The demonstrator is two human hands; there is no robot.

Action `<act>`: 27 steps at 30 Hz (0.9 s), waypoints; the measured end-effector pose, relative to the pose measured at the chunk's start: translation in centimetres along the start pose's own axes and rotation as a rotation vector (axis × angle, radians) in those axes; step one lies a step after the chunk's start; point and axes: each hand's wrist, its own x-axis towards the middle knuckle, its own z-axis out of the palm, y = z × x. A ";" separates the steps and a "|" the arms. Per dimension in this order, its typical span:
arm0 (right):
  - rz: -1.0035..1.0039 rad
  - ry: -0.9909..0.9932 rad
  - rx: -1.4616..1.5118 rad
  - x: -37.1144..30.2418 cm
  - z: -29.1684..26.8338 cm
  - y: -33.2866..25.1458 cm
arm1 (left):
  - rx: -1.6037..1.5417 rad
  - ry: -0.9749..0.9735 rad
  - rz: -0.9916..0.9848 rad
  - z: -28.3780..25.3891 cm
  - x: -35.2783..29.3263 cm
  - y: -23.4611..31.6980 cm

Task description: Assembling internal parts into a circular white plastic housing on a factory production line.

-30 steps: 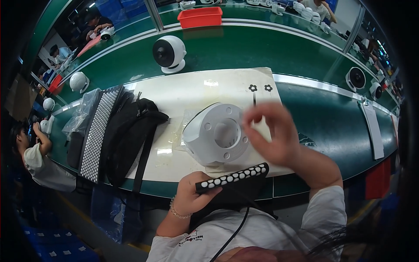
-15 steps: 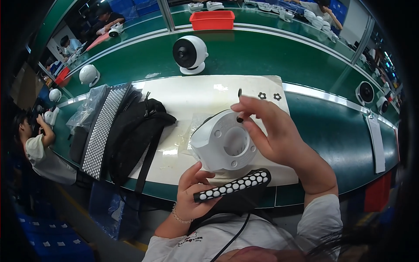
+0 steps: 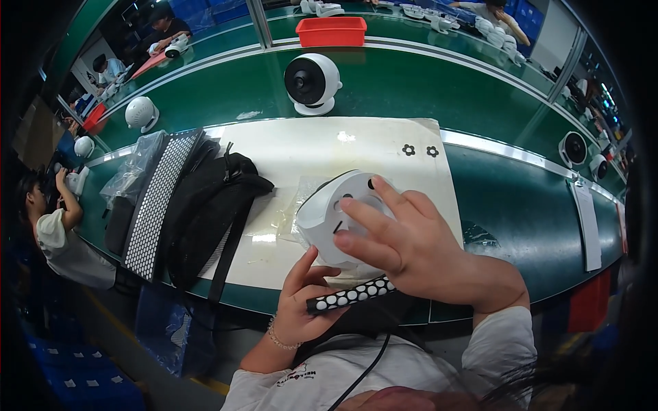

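In the head view, the left hand (image 3: 301,309) grips a dotted strip (image 3: 351,295), the right hand's (image 3: 426,248) fingers spread over a white housing (image 3: 317,223) near the mat's (image 3: 284,147) front edge, one black pad (image 3: 372,183) apparently placed, remaining placements indeterminable.

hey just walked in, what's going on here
A person is working on a white rounded housing that lies on a cream board, its ring-shaped face showing. Their right hand is over that face, fingers spread, with a small black disc at one fingertip. Their left hand grips a black strip with white dots below the housing. A black fabric bag lies to the left.
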 end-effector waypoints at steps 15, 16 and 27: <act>0.359 0.227 0.885 1.6 2.9 2.0 | 0.005 -0.032 -0.009 -0.3 -0.2 0.1; 0.343 0.228 0.902 1.8 3.0 2.1 | 0.004 -0.032 -0.010 -0.4 -0.1 0.1; 0.175 0.317 0.420 2.3 3.7 1.8 | 0.006 -0.037 -0.014 -0.9 -0.2 -0.1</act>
